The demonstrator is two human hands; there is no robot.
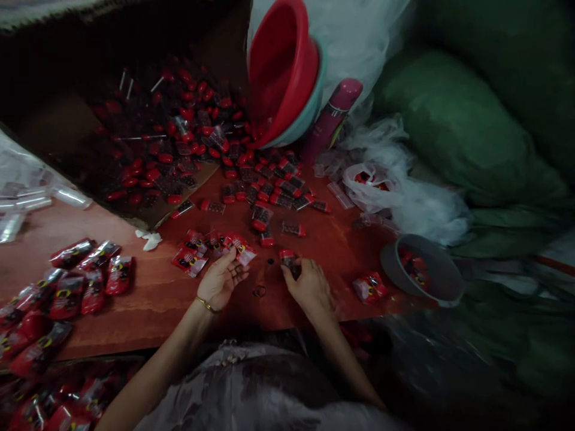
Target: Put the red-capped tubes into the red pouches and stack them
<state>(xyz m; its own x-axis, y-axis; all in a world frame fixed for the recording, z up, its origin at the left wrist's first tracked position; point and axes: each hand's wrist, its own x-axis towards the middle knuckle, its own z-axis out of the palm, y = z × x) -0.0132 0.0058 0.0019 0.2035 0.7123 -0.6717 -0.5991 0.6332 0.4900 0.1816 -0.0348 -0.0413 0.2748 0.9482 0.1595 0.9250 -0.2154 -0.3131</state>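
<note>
The left hand (220, 282) pinches a red printed wrapper (244, 252) between thumb and fingers, above the table (157, 314); the right hand (311, 286) has its thumb and fingers closed on a small red-capped container (288, 258), which lies just beyond the fingertips; a grey bowl (387, 264) with red pieces inside stands to the right; farther, many loose containers (284, 199) spread before a tilted carton (76, 134); behind them, 2 basins (309, 72) lean beside a pink-capped flask (327, 127).
</note>
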